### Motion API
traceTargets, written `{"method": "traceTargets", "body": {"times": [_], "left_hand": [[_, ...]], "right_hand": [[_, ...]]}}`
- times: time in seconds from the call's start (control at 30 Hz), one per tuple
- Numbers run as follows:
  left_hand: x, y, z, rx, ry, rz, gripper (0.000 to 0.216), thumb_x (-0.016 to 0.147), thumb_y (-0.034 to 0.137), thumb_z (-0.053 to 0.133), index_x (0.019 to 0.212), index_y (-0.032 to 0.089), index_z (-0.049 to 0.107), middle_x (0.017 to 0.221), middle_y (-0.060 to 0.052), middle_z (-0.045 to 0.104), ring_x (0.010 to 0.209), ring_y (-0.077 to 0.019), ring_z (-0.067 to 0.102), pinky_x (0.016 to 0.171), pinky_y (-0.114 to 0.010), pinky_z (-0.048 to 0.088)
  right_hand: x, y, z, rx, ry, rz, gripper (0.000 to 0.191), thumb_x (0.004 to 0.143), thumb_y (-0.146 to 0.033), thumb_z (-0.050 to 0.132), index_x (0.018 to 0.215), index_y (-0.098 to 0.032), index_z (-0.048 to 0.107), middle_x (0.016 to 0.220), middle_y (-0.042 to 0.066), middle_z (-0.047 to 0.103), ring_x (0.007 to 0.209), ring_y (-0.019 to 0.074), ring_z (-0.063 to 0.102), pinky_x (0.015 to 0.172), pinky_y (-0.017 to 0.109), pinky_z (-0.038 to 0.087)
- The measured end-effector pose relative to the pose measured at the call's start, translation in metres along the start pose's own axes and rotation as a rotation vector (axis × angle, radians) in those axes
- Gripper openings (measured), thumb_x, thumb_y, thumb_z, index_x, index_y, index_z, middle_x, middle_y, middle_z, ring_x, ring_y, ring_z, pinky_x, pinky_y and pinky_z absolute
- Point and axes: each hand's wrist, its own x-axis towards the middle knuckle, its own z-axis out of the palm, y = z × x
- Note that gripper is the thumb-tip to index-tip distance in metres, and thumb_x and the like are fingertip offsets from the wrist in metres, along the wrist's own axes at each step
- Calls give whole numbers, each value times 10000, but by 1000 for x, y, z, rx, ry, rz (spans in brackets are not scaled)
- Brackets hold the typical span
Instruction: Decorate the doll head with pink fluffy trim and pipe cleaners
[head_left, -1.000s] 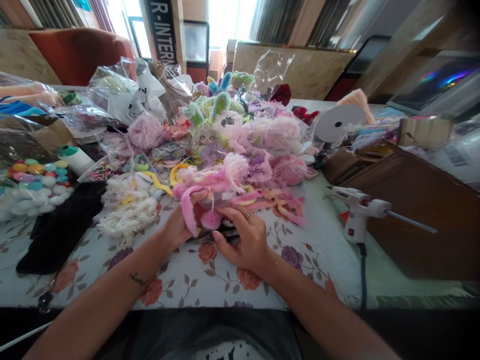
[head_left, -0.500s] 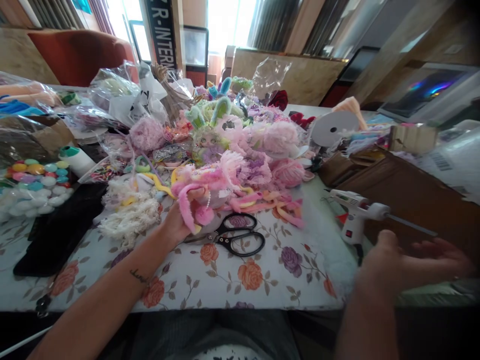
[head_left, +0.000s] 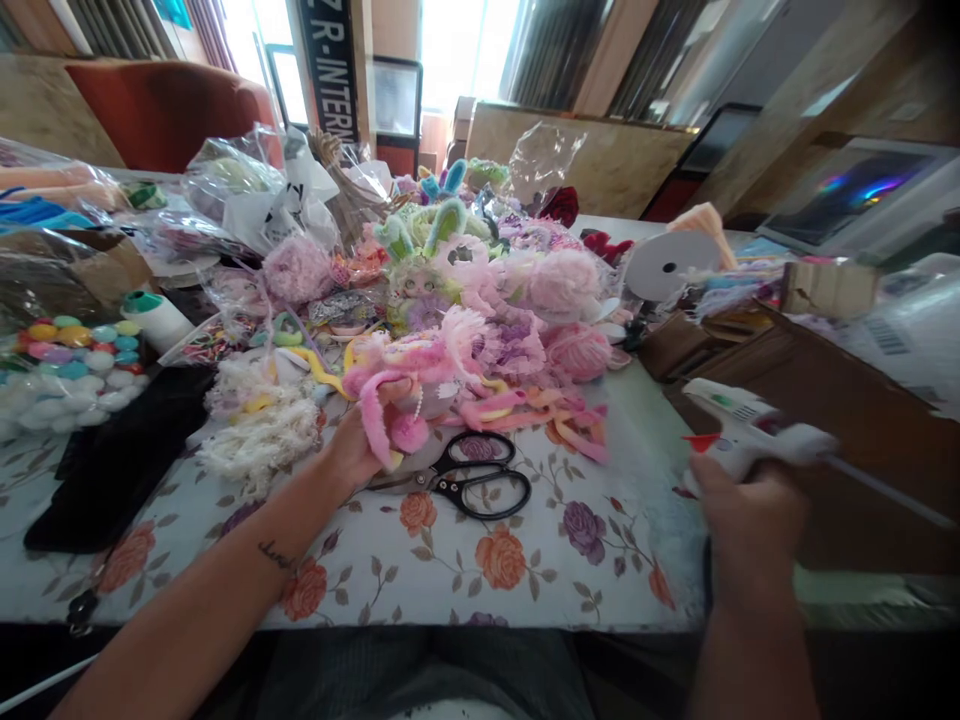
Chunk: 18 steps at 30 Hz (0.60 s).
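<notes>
My left hand [head_left: 361,436] is closed around a pink fuzzy craft piece [head_left: 373,395], which has a bent plush strip, a small pom-pom and a white beaded strand. My fingers are partly hidden behind it. On the right, my right hand [head_left: 750,515] is wrapped around the handle of a white hot glue gun [head_left: 729,402]. A glue stick [head_left: 892,490] pokes out of the gun's back, and a red part shows under its front. Between the hands, black-handled scissors [head_left: 480,475] lie on the floral tablecloth [head_left: 450,580], their blades pointing toward my left hand.
A pile of pink yarn [head_left: 577,350], ribbons and dolls fills the table's middle. White lacy yarn [head_left: 259,440], a black pouch [head_left: 120,460] and bagged pom-poms [head_left: 90,365] lie left. At right are a cardboard box [head_left: 847,420] and a white spool [head_left: 667,262].
My right hand has gone from open beside the glue gun to gripping its handle. The gun is now raised and tilted. My left hand stays on the pink craft piece.
</notes>
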Motion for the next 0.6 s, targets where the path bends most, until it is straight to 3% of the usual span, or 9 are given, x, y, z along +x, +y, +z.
{"method": "traceTargets", "body": {"times": [0.07, 0.17, 0.27, 0.43, 0.53, 0.6], "left_hand": [[2, -1, -2, -12, 12, 1, 74, 717, 193, 720, 770, 162, 678, 808, -48, 735, 777, -239, 718, 752, -371, 596], [2, -1, -1, -31, 17, 9, 69, 722, 179, 711, 780, 157, 682, 798, -45, 731, 763, -222, 710, 744, -357, 594], [1, 0, 1, -40, 34, 37, 23, 727, 152, 689, 736, 156, 669, 743, -32, 712, 722, -207, 694, 741, -362, 592], [2, 2, 2, -44, 105, 50, 34, 732, 144, 677, 766, 139, 679, 759, -35, 718, 671, -181, 676, 663, -303, 577], [3, 2, 1, -61, 120, 36, 17, 713, 132, 688, 719, 128, 673, 682, -26, 696, 573, -142, 633, 552, -236, 531], [3, 2, 1, -69, 145, 44, 45, 685, 114, 701, 681, 131, 659, 644, -12, 678, 534, -123, 609, 515, -214, 505]], "right_hand": [[-27, -10, 0, 340, -61, 104, 222, 605, -248, 746, 526, -235, 538, 505, 61, 581, 453, 189, 546, 434, 336, 338], [-78, -26, 4, 662, -383, 107, 139, 654, -274, 715, 597, -206, 608, 550, 38, 617, 362, 132, 466, 321, 259, 223], [-127, -42, 10, 691, -698, 66, 157, 689, -283, 716, 613, -181, 622, 499, 4, 577, 373, 103, 447, 365, 243, 366], [-171, -60, 20, 755, -1066, -26, 235, 736, -351, 668, 901, -186, 695, 624, 6, 626, 447, 111, 492, 415, 236, 418], [-177, -62, 24, 658, -1179, 39, 320, 776, -404, 641, 1011, -188, 674, 616, -11, 605, 357, 71, 380, 331, 211, 330], [-179, -61, 24, 598, -1172, 72, 354, 794, -459, 637, 1013, -182, 663, 570, -24, 572, 341, 66, 358, 309, 198, 294]]}}
